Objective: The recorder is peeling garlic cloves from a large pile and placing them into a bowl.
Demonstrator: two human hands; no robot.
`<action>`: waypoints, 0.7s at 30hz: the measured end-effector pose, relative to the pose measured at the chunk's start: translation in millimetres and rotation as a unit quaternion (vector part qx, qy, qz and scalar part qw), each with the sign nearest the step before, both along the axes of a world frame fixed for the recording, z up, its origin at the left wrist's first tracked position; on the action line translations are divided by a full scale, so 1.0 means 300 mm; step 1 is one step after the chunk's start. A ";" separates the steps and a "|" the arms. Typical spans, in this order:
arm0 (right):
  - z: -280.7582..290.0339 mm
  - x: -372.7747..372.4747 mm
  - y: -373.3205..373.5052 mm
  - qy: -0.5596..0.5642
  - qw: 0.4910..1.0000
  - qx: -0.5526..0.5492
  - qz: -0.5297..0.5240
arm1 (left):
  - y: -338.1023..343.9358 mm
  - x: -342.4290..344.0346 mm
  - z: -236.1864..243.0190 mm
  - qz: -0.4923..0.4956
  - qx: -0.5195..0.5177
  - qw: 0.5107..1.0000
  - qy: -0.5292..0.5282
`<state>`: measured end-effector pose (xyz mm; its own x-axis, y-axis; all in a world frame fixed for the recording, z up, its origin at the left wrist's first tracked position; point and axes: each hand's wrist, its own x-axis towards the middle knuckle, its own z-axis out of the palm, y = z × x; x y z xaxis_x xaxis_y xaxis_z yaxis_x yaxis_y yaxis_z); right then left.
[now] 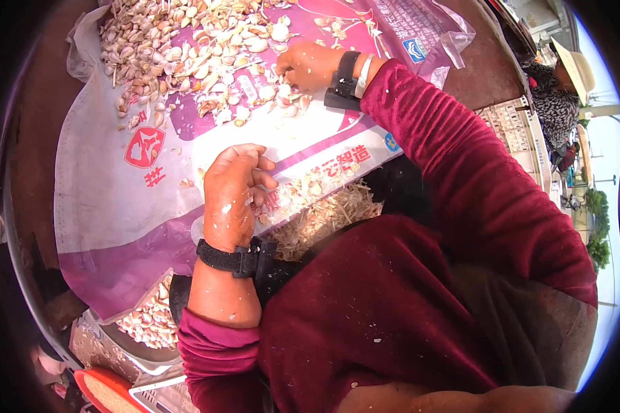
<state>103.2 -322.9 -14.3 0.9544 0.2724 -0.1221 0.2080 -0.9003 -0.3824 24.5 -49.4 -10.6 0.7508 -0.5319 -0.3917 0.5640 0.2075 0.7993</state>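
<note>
Garlic cloves (220, 41) lie heaped on a white and purple woven plastic sack (96, 172). My right hand (308, 65) is at the right edge of the heap, fingers bent down among the nearest cloves. Its fingertips are turned away, so what they grip, if anything, is hidden. Closer to me, my left hand (233, 189) hovers over the sack near its front edge. The fingers there are loosely bent and apart, with nothing visible between them. Bits of pale skin stick to this hand. Both wrists wear black straps.
Dry garlic skins and stalk scraps (324, 217) fill the space below the sack's front edge. At lower left, more cloves (151, 320) sit in a container beside an orange-red basin (103, 392). A person in a pale hat (573, 69) is at the far right.
</note>
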 end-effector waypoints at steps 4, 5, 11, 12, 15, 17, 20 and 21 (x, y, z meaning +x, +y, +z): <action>0.050 -0.031 0.065 0.030 0.999 0.019 -0.040 | 0.006 -0.005 -0.003 0.007 0.001 1.000 -0.003; 0.045 -0.039 0.059 0.028 0.999 0.019 -0.040 | 0.004 -0.005 -0.002 0.007 -0.005 1.000 -0.001; 0.161 -0.159 0.183 0.162 0.912 0.347 -0.144 | 0.006 0.003 -0.023 -0.007 -0.062 0.997 0.053; 0.195 -0.186 0.232 0.170 0.917 0.342 -0.116 | 0.011 0.002 -0.025 -0.009 -0.092 0.992 0.087; 0.163 -0.236 0.311 0.133 0.937 0.320 -0.035 | 0.004 0.012 -0.009 -0.038 -0.178 0.977 0.112; 0.126 -0.246 0.322 0.021 0.971 0.237 0.011 | -0.001 0.010 -0.013 -0.020 -0.178 0.977 0.120; 0.088 -0.266 0.332 -0.053 0.971 0.232 0.036 | -0.005 0.008 -0.017 0.001 -0.166 0.978 0.127; 0.080 -0.263 0.333 -0.053 0.970 0.233 0.037 | -0.006 0.009 -0.017 0.002 -0.155 0.980 0.125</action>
